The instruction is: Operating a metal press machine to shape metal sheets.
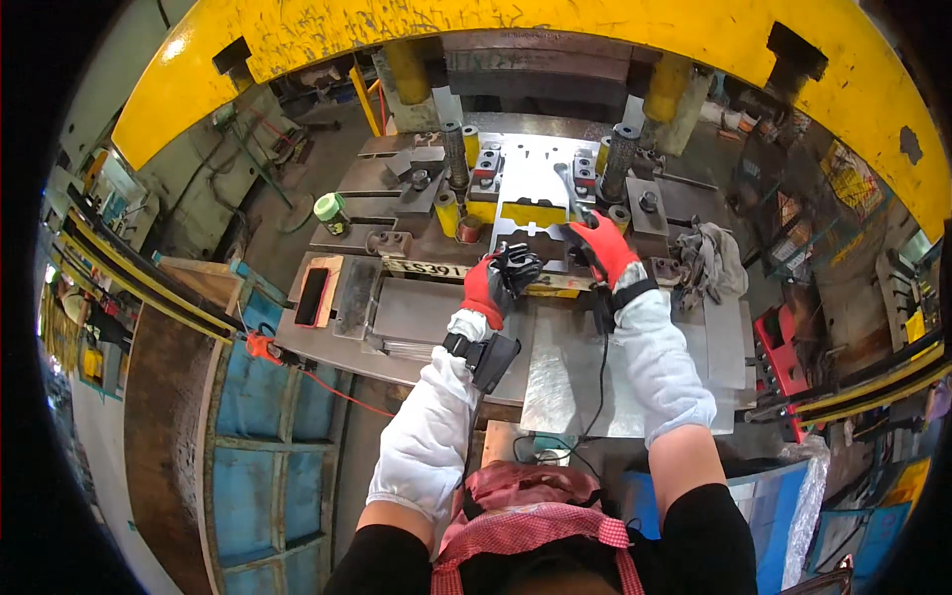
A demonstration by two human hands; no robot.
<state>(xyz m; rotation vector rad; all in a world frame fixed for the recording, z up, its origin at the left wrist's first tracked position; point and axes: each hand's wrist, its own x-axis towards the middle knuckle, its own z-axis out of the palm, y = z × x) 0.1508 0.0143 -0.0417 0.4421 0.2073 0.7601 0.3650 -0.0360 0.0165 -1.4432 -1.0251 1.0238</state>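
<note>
In a red and dark grey glove, my left hand [501, 281] has its fingers curled at the near left side of the die. Whatever lies inside them is hidden. My right hand [603, 250], gloved alike, is closed at the near right of the die, around the lower end of a long grey tool [569, 186] whose exact kind does not show. Between the hands lies a flat metal piece with cut-out edges [533, 234]. Behind it is the bright metal die plate [535, 169], with a yellow block [534, 213] at its near end.
Dark guide posts [617, 164] flank the die under a yellow press frame [496, 25]. Stacked metal sheets [426, 315] and a phone [312, 297] lie left. A grey rag [712, 263] hangs right; a green-lidded jar [331, 212] stands far left. Cables trail from my wrists.
</note>
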